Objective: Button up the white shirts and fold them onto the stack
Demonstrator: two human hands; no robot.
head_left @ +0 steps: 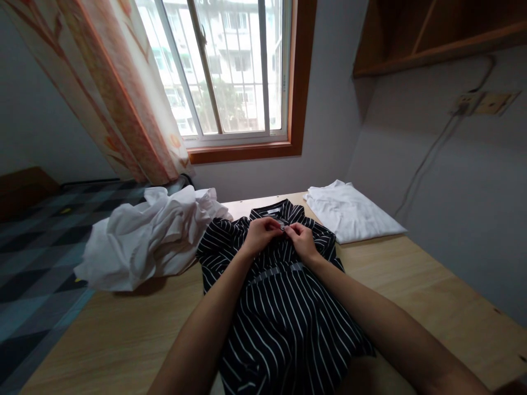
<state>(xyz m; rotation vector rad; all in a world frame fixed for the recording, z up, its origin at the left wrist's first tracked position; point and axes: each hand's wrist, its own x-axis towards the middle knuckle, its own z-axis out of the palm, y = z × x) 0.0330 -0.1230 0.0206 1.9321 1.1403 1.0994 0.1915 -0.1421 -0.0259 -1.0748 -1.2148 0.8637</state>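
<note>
A black shirt with thin white stripes [284, 312] lies spread on the wooden table, its collar toward the window and its lower part toward me. Just below the collar, my left hand [263, 233] pinches the front edge of the shirt. My right hand [302, 240] grips the cloth beside it, thumb and fingers pressed together. The fingertips of both hands almost meet there; whether a button is between them is too small to tell. A pale label shows inside the collar.
A crumpled white cloth [152, 236] lies at the left, near a checked bed cover [33, 263]. On the right sits a folded white garment [354, 211]. The wooden table [411, 274] reaches the wall under a window [230, 71]. A cable [428, 156] hangs from a socket.
</note>
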